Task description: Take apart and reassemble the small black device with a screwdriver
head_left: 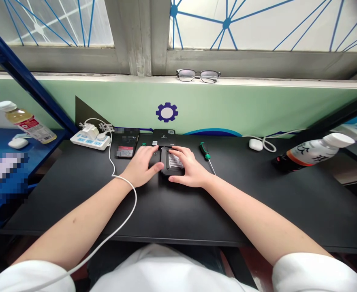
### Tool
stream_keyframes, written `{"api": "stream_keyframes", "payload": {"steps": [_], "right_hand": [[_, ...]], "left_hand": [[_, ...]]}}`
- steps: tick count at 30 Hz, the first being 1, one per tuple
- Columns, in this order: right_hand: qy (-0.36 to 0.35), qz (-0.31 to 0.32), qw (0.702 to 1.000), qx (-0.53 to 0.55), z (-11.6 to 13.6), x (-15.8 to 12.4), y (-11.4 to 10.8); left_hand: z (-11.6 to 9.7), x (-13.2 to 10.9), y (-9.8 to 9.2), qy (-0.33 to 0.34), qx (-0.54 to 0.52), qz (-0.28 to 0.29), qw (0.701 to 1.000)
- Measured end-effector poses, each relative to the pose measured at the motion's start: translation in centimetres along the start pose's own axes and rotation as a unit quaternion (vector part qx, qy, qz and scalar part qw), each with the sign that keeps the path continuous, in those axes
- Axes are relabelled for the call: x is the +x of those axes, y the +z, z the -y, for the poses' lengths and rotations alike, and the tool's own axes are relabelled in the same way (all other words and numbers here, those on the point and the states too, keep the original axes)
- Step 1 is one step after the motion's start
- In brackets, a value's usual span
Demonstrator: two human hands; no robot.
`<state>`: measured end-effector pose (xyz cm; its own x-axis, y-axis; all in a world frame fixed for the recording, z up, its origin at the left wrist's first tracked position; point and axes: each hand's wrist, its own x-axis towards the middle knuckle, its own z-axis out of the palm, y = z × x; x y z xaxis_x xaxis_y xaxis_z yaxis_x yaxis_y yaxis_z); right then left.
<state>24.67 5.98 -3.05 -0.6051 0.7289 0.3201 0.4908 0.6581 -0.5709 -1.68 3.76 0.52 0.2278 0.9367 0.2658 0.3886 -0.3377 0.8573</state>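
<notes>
A black rectangular case (175, 160) with a silver label, looking like a hard drive enclosure, lies flat on the desk. My right hand (189, 167) spans it from the right, thumb at its near edge and fingers over its far edge. On the other side, my left hand (142, 165) rests with thumb and fingers apart, the thumb tip by the case's left edge; whether it touches is unclear. Tiny dark pieces, perhaps screws (155, 153), lie between the left thumb and fingers. To the right of my right hand is a green-handled screwdriver (205, 151).
Behind the case lies a flat black box (164, 137). A phone (126, 144) and a white power strip (90, 140) sit left. A white cable (135, 202) crosses my left forearm. Rightward are a white earbud case (255, 144) and a bottle (312, 153). Glasses (199, 76) rest on the sill.
</notes>
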Motion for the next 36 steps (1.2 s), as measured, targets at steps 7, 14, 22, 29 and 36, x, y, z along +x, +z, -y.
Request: {"api": "stream_keyframes", "payload": {"steps": [7, 14, 22, 29, 36], "right_hand": [[-0.056, -0.059, 0.985, 0.152, 1.3, -0.4, 0.8], [-0.087, -0.035, 0.986, 0.135, 2.4, -0.6, 1.4], [-0.106, -0.072, 0.988, 0.088, 2.6, -0.4, 0.9], [-0.119, -0.103, 0.984, 0.089, 2.3, -0.2, 0.9], [-0.097, -0.096, 0.986, 0.093, 2.0, -0.1, 1.1]], "left_hand": [[0.4, -1.0, 0.4, 0.059, -0.005, 0.126, 0.99], [0.3, -1.5, 0.6, 0.101, -0.039, 0.11, 0.988], [0.1, -1.3, 0.7, 0.101, -0.043, 0.104, 0.989], [0.0, -1.3, 0.8, 0.113, -0.036, 0.111, 0.987], [-0.8, -1.2, 0.8, 0.079, -0.056, 0.108, 0.989]]}}
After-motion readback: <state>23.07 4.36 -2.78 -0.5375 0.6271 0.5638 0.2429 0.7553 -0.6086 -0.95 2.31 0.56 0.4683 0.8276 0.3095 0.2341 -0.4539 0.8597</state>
